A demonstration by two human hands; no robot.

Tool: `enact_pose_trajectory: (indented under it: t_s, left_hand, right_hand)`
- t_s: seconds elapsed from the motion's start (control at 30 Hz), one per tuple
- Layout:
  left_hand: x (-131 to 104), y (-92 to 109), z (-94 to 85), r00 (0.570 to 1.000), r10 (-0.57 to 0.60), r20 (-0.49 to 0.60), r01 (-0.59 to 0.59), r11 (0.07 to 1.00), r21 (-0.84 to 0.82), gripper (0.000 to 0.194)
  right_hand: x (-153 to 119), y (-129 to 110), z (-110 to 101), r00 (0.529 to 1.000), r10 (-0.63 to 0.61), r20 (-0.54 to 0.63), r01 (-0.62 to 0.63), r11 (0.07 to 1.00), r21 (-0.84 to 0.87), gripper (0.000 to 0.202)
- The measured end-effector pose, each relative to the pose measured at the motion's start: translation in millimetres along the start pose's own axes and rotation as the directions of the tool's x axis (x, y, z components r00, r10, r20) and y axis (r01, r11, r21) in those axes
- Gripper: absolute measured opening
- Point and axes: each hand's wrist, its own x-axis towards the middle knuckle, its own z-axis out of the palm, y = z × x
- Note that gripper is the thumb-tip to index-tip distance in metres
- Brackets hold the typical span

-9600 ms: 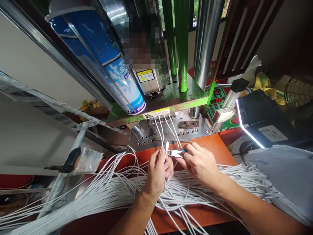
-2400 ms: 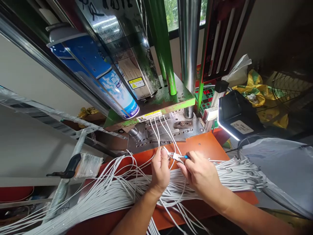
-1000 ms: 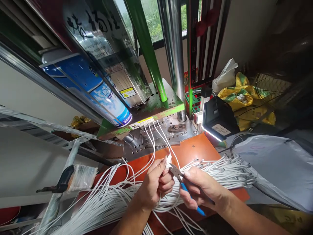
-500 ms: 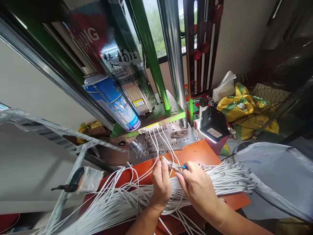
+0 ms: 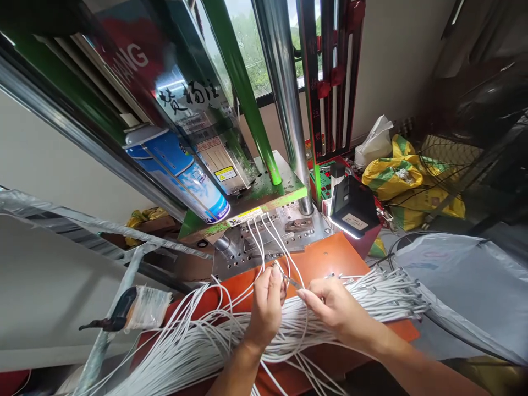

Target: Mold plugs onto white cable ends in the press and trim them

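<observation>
My left hand (image 5: 266, 305) is closed, pinching a small white cable end (image 5: 277, 265) between thumb and forefinger. My right hand (image 5: 336, 308) is wrapped round a pair of pliers (image 5: 293, 282); only their narrow metal front shows, pointing at the left fingertips, and the handles are hidden in the palm. Whether the jaws touch the piece is too small to tell. Below both hands lies a thick bundle of white cables (image 5: 206, 335) with metal-tipped ends at the right. Several white cables run up from near the hands to the metal mould (image 5: 276, 236).
An orange board (image 5: 330, 256) carries the bundle. Behind it stands a green press plate (image 5: 284, 192) with a blue spray can (image 5: 177, 170) on it. A lit lamp (image 5: 355, 212) is at right, near yellow bags (image 5: 391, 179). A taped metal frame (image 5: 99, 231) stands left.
My right hand has turned so that the pliers' blue handle is now hidden and the tool looks narrower. My left hand still pinches its piece. The whole view has shifted slightly.
</observation>
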Motion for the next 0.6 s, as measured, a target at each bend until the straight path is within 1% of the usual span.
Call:
enact_pose_trajectory:
  t_s: [0.03,0.07,0.1,0.13,0.17,0.2,0.23,0.27,0.3,0.33,0.37,0.4,0.43,0.47,0.5,0.53,0.6]
  left_hand:
    - [-1.4,3.9,-2.1,0.989,-0.106,0.105,0.119,0.986,-0.121,0.053]
    - [-3.2,7.7,-4.3,0.958,-0.194,0.212,0.241,0.944,-0.225,0.054]
    - [-5.4,10.9,-6.4,0.916,-0.259,0.307,0.352,0.886,-0.301,0.055]
    - [-7.5,13.2,-8.1,0.873,-0.299,0.386,0.439,0.826,-0.354,0.057]
    - [-9.4,14.3,-9.3,0.833,-0.322,0.451,0.507,0.771,-0.386,0.058]
    - [-10.8,14.3,-9.8,0.803,-0.334,0.494,0.552,0.729,-0.404,0.059]
    - [-11.4,13.1,-9.5,0.792,-0.341,0.507,0.571,0.708,-0.416,0.06]
    - [-11.4,11.2,-8.6,0.8,-0.343,0.492,0.564,0.708,-0.424,0.06]
    - [-10.7,8.6,-7.2,0.825,-0.337,0.453,0.532,0.733,-0.424,0.059]
    - [-9.6,5.8,-5.6,0.864,-0.318,0.391,0.471,0.784,-0.404,0.058]
    - [-8.2,3.0,-4.0,0.903,-0.283,0.324,0.395,0.845,-0.362,0.055]
    - [-7.0,0.3,-2.4,0.933,-0.236,0.27,0.317,0.896,-0.31,0.054]
    - [-6.0,-2.1,-1.1,0.957,-0.184,0.225,0.241,0.936,-0.257,0.052]
    - [-5.5,-4.2,0.1,0.975,-0.137,0.178,0.173,0.962,-0.212,0.051]
    - [-5.4,-6.0,1.1,0.987,-0.098,0.126,0.12,0.977,-0.178,0.05]
    - [-5.8,-7.5,2.0,0.995,-0.07,0.075,0.081,0.985,-0.153,0.049]
    - [-7.4,-10.2,3.3,1.0,-0.029,-0.011,0.028,0.995,-0.098,0.048]
  right_hand:
    - [-1.7,-0.9,-4.0,0.992,0.064,0.11,-0.086,0.976,0.202,0.064]
    - [-4.3,-1.5,-6.8,0.969,0.099,0.227,-0.182,0.905,0.385,0.066]
    - [-7.6,-1.9,-8.2,0.937,0.104,0.333,-0.278,0.801,0.531,0.067]
    - [-11.0,-1.8,-8.2,0.907,0.093,0.412,-0.358,0.685,0.635,0.067]
    - [-14.2,-1.3,-7.0,0.884,0.078,0.461,-0.417,0.579,0.701,0.067]
    - [-16.9,-0.4,-5.2,0.868,0.069,0.492,-0.457,0.501,0.735,0.067]
    - [-18.7,0.7,-3.2,0.859,0.069,0.507,-0.478,0.464,0.746,0.067]
    - [-19.5,1.9,-1.4,0.86,0.077,0.505,-0.477,0.471,0.742,0.068]
    - [-19.5,2.8,-0.4,0.874,0.095,0.477,-0.451,0.527,0.72,0.069]
    - [-19.1,3.1,-0.2,0.9,0.11,0.423,-0.393,0.626,0.673,0.069]
    - [-18.4,2.5,-1.0,0.932,0.116,0.344,-0.31,0.747,0.589,0.068]
    - [-18.0,1.1,-2.3,0.962,0.11,0.249,-0.218,0.862,0.458,0.066]
    - [-18.1,-1.1,-3.9,0.984,0.091,0.156,-0.134,0.948,0.289,0.062]
    - [-18.8,-3.6,-5.2,0.995,0.061,0.082,-0.07,0.992,0.107,0.058]
    - [-20.1,-6.2,-5.7,0.999,0.035,0.031,-0.033,0.998,-0.054,0.055]
    - [-21.8,-8.4,-5.4,1.0,0.018,-0.001,-0.018,0.984,-0.177,0.054]
    - [-25.2,-10.9,-1.8,0.999,-0.008,-0.05,-0.009,0.944,-0.33,0.053]
